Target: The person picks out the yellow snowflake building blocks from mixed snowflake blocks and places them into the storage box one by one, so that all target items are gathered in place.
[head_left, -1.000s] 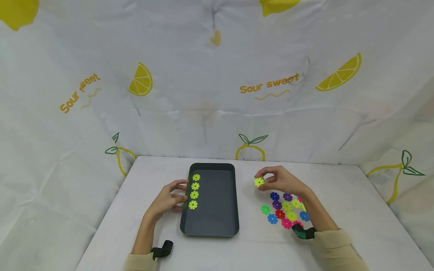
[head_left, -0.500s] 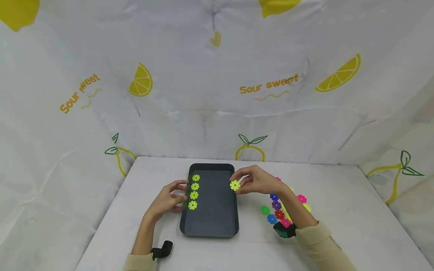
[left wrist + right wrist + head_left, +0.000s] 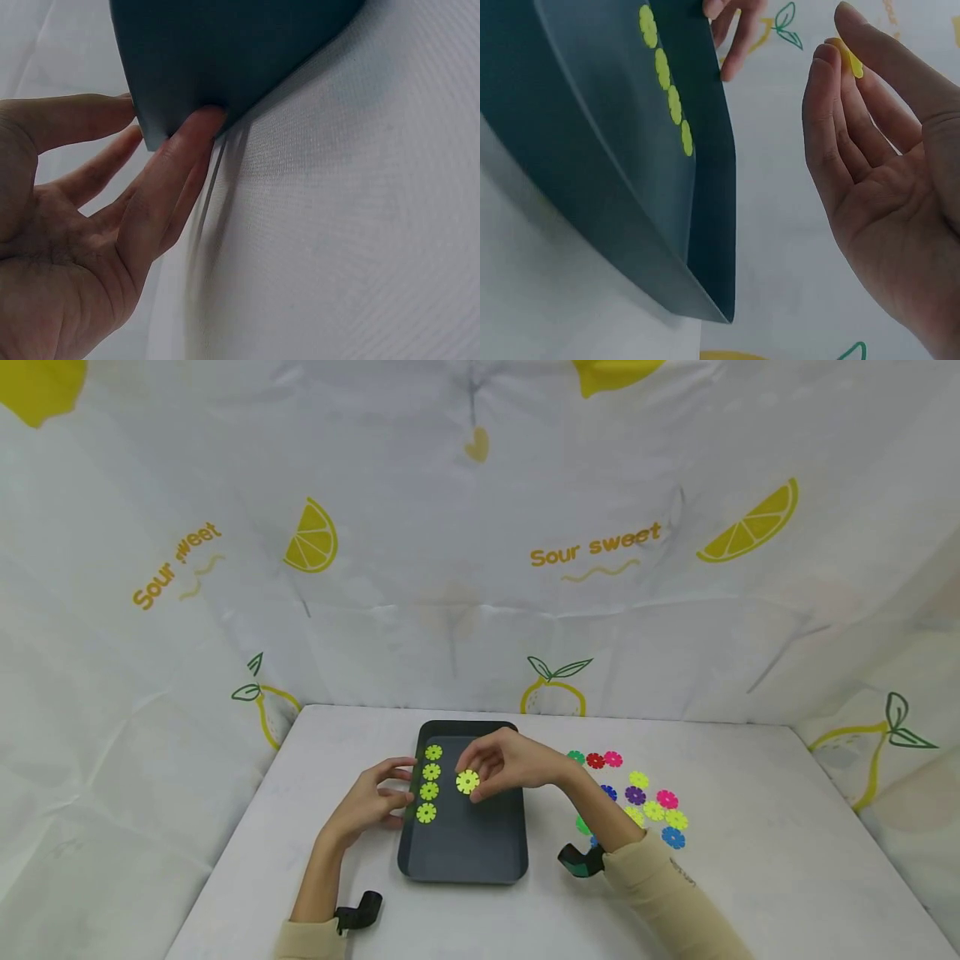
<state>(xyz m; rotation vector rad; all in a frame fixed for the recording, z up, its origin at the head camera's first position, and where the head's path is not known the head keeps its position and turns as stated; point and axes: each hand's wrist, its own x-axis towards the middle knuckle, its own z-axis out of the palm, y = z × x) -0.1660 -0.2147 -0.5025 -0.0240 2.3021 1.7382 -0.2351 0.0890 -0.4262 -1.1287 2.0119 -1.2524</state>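
My right hand (image 3: 517,762) pinches a yellow snowflake disc (image 3: 467,782) between thumb and fingertips, above the middle of the dark grey tray (image 3: 480,852). In the right wrist view this disc (image 3: 853,62) shows nearly edge-on at the fingertips. Along the tray's left side lies a column of several yellow discs (image 3: 429,792), spaced slightly apart. My left hand (image 3: 367,802) holds the tray's left wall. The left wrist view shows its fingertips (image 3: 206,120) against the tray's outer face, with the thumb at its edge.
Right of the tray, loose snowflake discs (image 3: 636,796) in blue, purple, pink, green, red and yellow lie scattered on the white table (image 3: 765,827). The right forearm covers part of them. A white cloth (image 3: 420,635) with lemon prints hangs behind.
My right hand has carried the yellow snowflake disc leftward, from beside the loose pieces to over the tray. The left hand and the column of discs have stayed put.
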